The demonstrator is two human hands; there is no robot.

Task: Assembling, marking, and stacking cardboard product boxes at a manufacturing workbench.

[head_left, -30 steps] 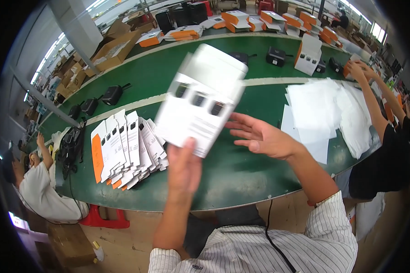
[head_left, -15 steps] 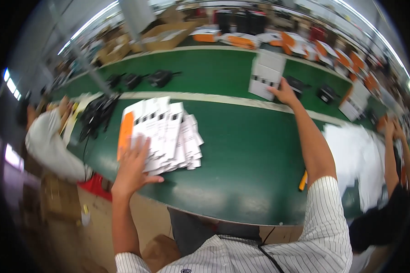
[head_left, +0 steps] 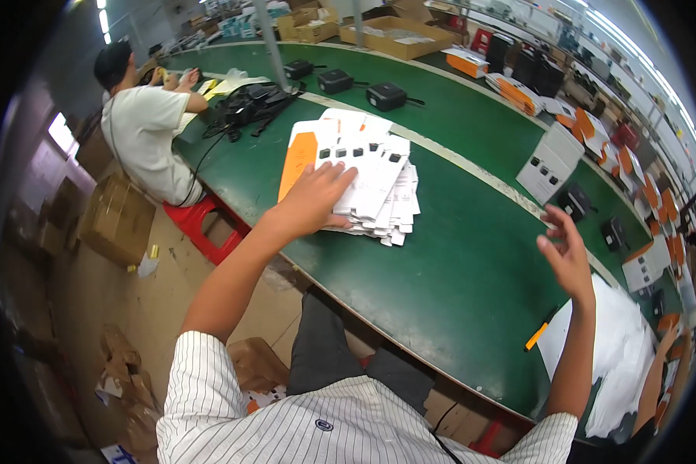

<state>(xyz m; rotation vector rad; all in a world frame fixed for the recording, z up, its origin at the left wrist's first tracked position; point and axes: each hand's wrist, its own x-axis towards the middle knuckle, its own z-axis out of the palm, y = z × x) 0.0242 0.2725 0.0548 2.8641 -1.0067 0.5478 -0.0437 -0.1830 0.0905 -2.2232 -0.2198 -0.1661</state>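
Observation:
A pile of flat white-and-orange printed cartons (head_left: 371, 182) lies on the green table (head_left: 441, 286). My left hand (head_left: 317, 201) rests on its near left side, fingers spread over the top carton and thumb toward the near edge. Over the right part of the table my right hand (head_left: 566, 251) is raised with its fingers apart and holds nothing. Just beyond it a white folded carton (head_left: 550, 164) stands upright on the green conveyor strip, apart from my fingers. A black boxy device (head_left: 574, 202) sits beside that carton.
Several black devices (head_left: 386, 96) line the strip beyond the pile. Black cables (head_left: 247, 108) are heaped at the left, near a seated person (head_left: 151, 139). White sheets (head_left: 607, 348) and a yellow-orange cutter (head_left: 536, 337) lie at the right, where another person's arm (head_left: 657, 379) reaches in.
My right hand has let go of the white carton, now upright on the strip, and has drawn back toward me. The view has swung left. My left hand stays on the pile.

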